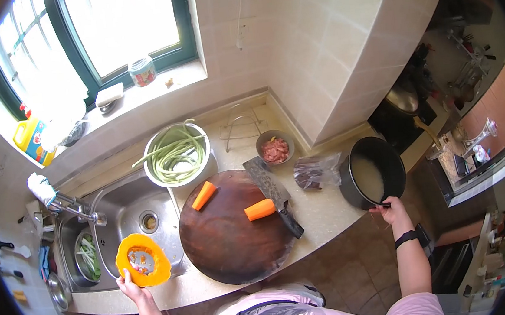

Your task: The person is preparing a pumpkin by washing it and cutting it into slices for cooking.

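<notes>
My left hand (133, 290) grips the lower left rim of a yellow bowl-shaped strainer (160, 265) with a few orange scraps in it, over the front edge of the sink. My right hand (390, 206) is closed on the near rim of a dark round pot (393, 165) with cloudy liquid inside, at the counter's right. Between the hands, two orange carrot pieces (204, 195) (260, 209) lie on a round wooden board (237, 247). A cleaver (267, 183) rests across the board's right edge, its black handle toward me.
A bowl of long green beans (206, 162) stands behind the board. Farther right are a small bowl of meat (275, 151) and a plastic bag (317, 171). The steel sink (109, 211), with its faucet (95, 218), is at left. A wall corner (317, 133) juts in behind.
</notes>
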Demonstrator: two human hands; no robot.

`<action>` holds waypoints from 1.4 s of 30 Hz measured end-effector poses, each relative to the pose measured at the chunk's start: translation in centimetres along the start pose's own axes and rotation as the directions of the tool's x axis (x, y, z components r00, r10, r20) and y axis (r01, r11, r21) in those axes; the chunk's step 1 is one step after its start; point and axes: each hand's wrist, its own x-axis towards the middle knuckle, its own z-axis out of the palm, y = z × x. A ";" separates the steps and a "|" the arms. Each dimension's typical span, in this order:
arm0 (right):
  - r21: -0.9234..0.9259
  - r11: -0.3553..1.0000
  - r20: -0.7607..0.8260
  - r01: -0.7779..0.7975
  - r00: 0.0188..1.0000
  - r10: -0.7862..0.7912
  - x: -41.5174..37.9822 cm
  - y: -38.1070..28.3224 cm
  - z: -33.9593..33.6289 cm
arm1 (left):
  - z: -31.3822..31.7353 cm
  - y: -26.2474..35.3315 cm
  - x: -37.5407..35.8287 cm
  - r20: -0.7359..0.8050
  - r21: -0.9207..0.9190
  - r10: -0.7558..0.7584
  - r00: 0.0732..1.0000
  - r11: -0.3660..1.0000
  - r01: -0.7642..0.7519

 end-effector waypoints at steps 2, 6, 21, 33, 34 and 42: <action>-0.016 1.000 -0.010 -0.009 1.000 0.009 1.0 -0.5 0.3 | -0.3 0.2 0.0 -0.001 -0.011 0.006 1.000 1.000 -0.006; -0.023 0.999 -0.048 -0.048 0.998 0.047 1.9 -1.3 1.4 | -1.0 0.2 0.4 -0.021 -0.015 0.009 1.000 1.000 -0.009; -0.061 0.996 -0.268 0.065 0.960 -0.079 -1.2 0.2 4.6 | -0.8 -0.3 4.1 0.042 -0.087 -0.133 0.990 0.987 0.136; -0.307 -0.554 0.947 0.774 0.307 -0.097 -10.6 19.6 25.5 | -0.4 0.6 6.3 -0.015 -0.077 -0.163 0.986 0.984 0.162; -0.281 -0.566 0.946 0.775 0.322 -0.029 -10.0 20.2 26.1 | -0.5 0.9 6.3 -0.013 -0.089 -0.164 0.986 0.983 0.162; -0.277 -0.497 0.961 0.822 0.225 -0.162 -4.1 20.3 36.0 | -5.0 2.8 7.2 -0.017 -0.093 -0.138 0.990 0.986 0.136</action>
